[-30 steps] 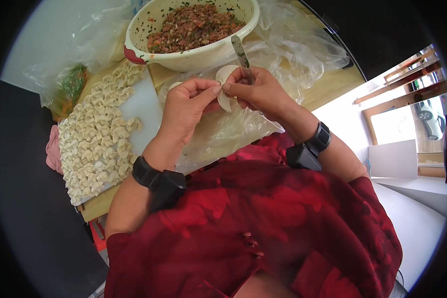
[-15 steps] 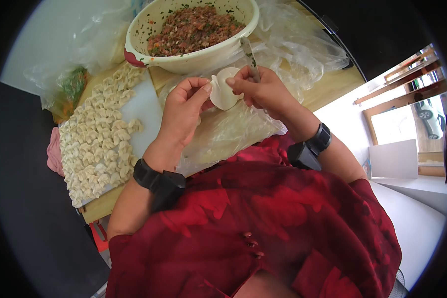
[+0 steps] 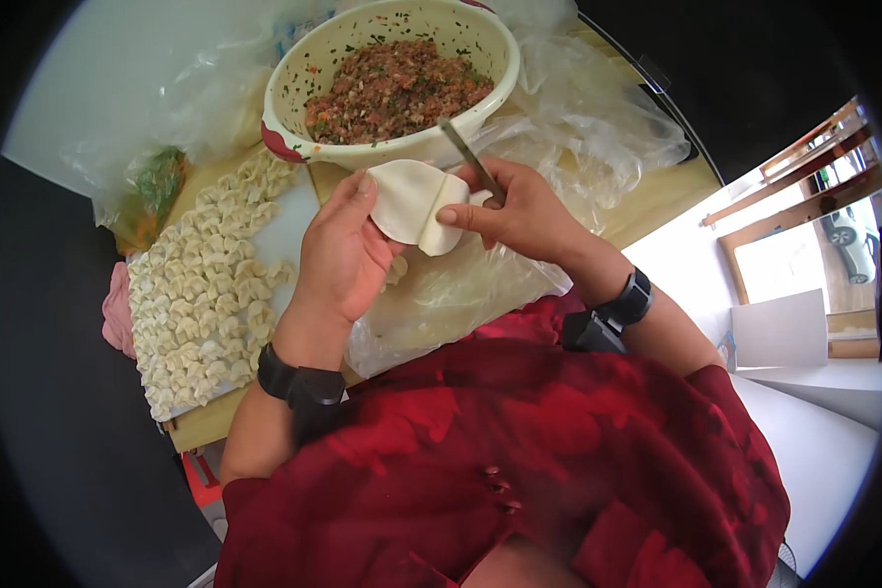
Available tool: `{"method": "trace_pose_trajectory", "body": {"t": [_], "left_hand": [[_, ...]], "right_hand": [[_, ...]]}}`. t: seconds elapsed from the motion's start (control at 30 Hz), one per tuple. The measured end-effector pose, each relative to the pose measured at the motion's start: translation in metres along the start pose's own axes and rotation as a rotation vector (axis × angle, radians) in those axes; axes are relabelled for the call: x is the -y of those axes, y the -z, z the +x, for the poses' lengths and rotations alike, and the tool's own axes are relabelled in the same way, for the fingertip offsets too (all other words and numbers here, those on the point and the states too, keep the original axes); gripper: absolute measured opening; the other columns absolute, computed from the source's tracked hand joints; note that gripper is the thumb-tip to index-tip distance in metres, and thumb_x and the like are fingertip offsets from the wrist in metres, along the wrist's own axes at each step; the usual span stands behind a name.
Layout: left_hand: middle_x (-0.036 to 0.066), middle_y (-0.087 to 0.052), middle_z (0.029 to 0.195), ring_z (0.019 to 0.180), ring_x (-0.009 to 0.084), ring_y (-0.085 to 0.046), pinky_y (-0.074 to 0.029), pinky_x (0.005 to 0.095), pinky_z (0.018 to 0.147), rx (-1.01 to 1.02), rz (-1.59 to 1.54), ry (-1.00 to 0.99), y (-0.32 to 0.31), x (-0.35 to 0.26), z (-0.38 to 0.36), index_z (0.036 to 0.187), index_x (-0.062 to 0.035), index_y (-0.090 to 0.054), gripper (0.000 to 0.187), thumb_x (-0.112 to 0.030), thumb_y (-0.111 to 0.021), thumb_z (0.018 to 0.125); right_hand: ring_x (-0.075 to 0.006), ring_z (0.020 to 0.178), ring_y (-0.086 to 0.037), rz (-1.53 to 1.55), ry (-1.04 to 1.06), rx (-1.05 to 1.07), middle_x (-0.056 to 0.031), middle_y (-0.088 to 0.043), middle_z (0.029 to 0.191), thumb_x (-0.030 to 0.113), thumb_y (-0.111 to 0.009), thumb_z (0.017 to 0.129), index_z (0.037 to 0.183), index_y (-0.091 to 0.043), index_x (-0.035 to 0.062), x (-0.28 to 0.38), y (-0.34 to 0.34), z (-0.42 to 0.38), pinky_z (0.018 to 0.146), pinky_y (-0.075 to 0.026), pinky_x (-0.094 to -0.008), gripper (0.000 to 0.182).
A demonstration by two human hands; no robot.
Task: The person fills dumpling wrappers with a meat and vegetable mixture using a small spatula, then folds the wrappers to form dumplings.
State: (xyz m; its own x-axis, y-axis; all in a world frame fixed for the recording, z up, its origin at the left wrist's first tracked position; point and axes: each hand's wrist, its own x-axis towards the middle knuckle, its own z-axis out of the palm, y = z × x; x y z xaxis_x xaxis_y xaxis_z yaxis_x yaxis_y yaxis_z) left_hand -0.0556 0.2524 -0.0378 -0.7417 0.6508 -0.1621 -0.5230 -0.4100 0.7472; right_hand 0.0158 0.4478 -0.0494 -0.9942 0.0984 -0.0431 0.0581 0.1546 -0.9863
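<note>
Pale, floury dough fills the middle of the head-camera view: a round white dumpling wrapper [image 3: 414, 204] now lies spread flat across the fingers of the left hand [image 3: 343, 257], just below the bowl's near rim. Half a second ago it was a smaller disc pinched upright between both hands, and a second ago only a folded sliver showed. It has since been opened out and laid on the left palm.

The left hand is cupped open, fingers extended under the wrapper, supporting rather than squeezing it. The right hand [image 3: 519, 211] is closed: its thumb presses the wrapper's right edge, which folds slightly there, and its fingers clamp a slim metal spatula [image 3: 465, 159]. The spatula's blade points up and away toward the filling. Earlier it stood more upright, higher against the bowl.

Just beyond the hands sits a cream plastic bowl with a red-trimmed rim [image 3: 286, 142], filled with reddish-brown minced filling flecked with green herbs [image 3: 397, 88]. The bowl appears nearer the centre than before, as the head has shifted.

To the left, on a white board [image 3: 289, 230], lie dense rows of finished pleated dumplings [image 3: 201, 294]. Crumpled clear plastic sheeting [image 3: 598, 118] covers the wooden table [image 3: 657, 171] under and right of the hands. Black wristbands [image 3: 299, 384] circle both wrists, and a red patterned garment [image 3: 559, 451] fills the near foreground.

As a judgement, a flat, empty wrapper and a ready spatula suggest a new dumpling is starting, with filling next.
</note>
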Motion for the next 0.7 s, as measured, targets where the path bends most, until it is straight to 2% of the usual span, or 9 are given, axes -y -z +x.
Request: {"method": "trace_pose_trajectory", "body": {"t": [0.03,0.13,0.17,0.23,0.33,0.37,0.43,0.57,0.7], "left_hand": [[0.018,-0.052,0.133,0.122,0.0277,-0.053,-0.046,0.0447,0.102,-0.061,-0.019,-0.011,0.000,-0.001,0.000,0.128,0.0016,-0.044,0.034,-0.019,-0.039,0.102],[0.014,-0.056,0.128,0.119,0.0254,-0.056,-0.048,0.0418,0.099,-0.175,-0.193,-0.011,0.017,0.004,0.002,0.127,0.0005,-0.046,0.034,-0.021,-0.043,0.102],[0.014,-0.056,0.128,0.119,0.0254,-0.056,-0.048,0.0418,0.099,-0.181,-0.194,-0.013,0.017,0.008,0.000,0.127,0.0005,-0.046,0.034,-0.021,-0.043,0.102],[0.012,-0.058,0.125,0.114,0.0235,-0.058,-0.049,0.0403,0.098,-0.193,-0.180,0.094,0.013,0.021,-0.006,0.124,-0.0003,-0.050,0.032,-0.020,-0.053,0.098],[0.010,-0.060,0.121,0.112,0.0216,-0.059,-0.049,0.0401,0.098,-0.153,-0.059,0.098,0.019,0.025,-0.007,0.120,-0.0015,-0.054,0.029,-0.018,-0.057,0.096],[0.010,-0.060,0.121,0.112,0.0216,-0.059,-0.049,0.0401,0.098,-0.153,-0.061,0.093,0.019,0.023,-0.008,0.120,-0.0015,-0.054,0.029,-0.018,-0.057,0.096],[0.008,-0.061,0.121,0.112,0.0208,-0.060,-0.054,0.0385,0.091,-0.234,-0.046,-0.045,0.022,0.013,-0.010,0.123,-0.0066,-0.053,0.031,-0.021,-0.058,0.096],[0.011,-0.061,0.121,0.110,0.0237,-0.062,-0.058,0.0399,0.086,-0.315,-0.055,-0.159,0.032,-0.012,-0.019,0.121,-0.0082,-0.054,0.029,-0.021,-0.058,0.096],[0.011,-0.061,0.120,0.107,0.0231,-0.063,-0.058,0.0374,0.085,-0.337,-0.062,-0.153,0.034,-0.026,-0.023,0.123,-0.0061,-0.052,0.032,-0.026,-0.053,0.098]], "right_hand": [[-0.0086,0.056,-0.054,-0.025,-0.080,0.036,-0.0034,-0.060,0.077,0.027,-0.077,0.081,0.095,-0.062,0.0003,-0.001,0.001,0.002,0.047,-0.045,-0.0243,0.034],[-0.0072,0.051,-0.050,0.033,-0.108,0.024,-0.0018,-0.059,0.072,0.025,-0.076,0.082,0.093,-0.061,0.0014,-0.006,0.001,0.006,0.046,-0.042,-0.0239,0.031],[-0.0072,0.051,-0.050,0.034,-0.109,0.030,-0.0018,-0.059,0.072,0.025,-0.076,0.082,0.093,-0.061,0.0014,-0.007,-0.001,0.007,0.046,-0.042,-0.0239,0.031],[-0.0057,0.049,-0.047,0.200,-0.074,0.089,-0.0001,-0.057,0.069,0.022,-0.074,0.083,0.094,-0.060,0.0030,-0.008,-0.003,0.006,0.044,-0.039,-0.0232,0.026],[-0.0054,0.049,-0.046,0.187,-0.096,0.144,0.0008,-0.056,0.067,0.019,-0.073,0.084,0.096,-0.060,0.0034,-0.007,-0.002,0.006,0.044,-0.036,-0.0223,0.024],[-0.0054,0.049,-0.046,0.183,-0.094,0.148,0.0008,-0.056,0.067,0.019,-0.073,0.084,0.096,-0.060,0.0034,-0.007,0.000,0.006,0.044,-0.036,-0.0223,0.024],[-0.0054,0.048,-0.046,0.140,-0.141,0.099,0.0016,-0.056,0.066,0.019,-0.072,0.085,0.097,-0.060,0.0034,-0.007,0.007,0.004,0.044,-0.036,-0.0222,0.023],[-0.0053,0.050,-0.048,0.081,-0.150,0.073,0.0018,-0.056,0.066,0.019,-0.071,0.085,0.097,-0.061,0.0026,-0.010,0.019,0.006,0.045,-0.038,-0.0223,0.023],[-0.0052,0.057,-0.052,0.008,-0.122,0.221,0.0023,-0.058,0.070,0.018,-0.071,0.086,0.098,-0.062,0.0021,-0.005,0.023,0.014,0.049,-0.042,-0.0225,0.022]]}}
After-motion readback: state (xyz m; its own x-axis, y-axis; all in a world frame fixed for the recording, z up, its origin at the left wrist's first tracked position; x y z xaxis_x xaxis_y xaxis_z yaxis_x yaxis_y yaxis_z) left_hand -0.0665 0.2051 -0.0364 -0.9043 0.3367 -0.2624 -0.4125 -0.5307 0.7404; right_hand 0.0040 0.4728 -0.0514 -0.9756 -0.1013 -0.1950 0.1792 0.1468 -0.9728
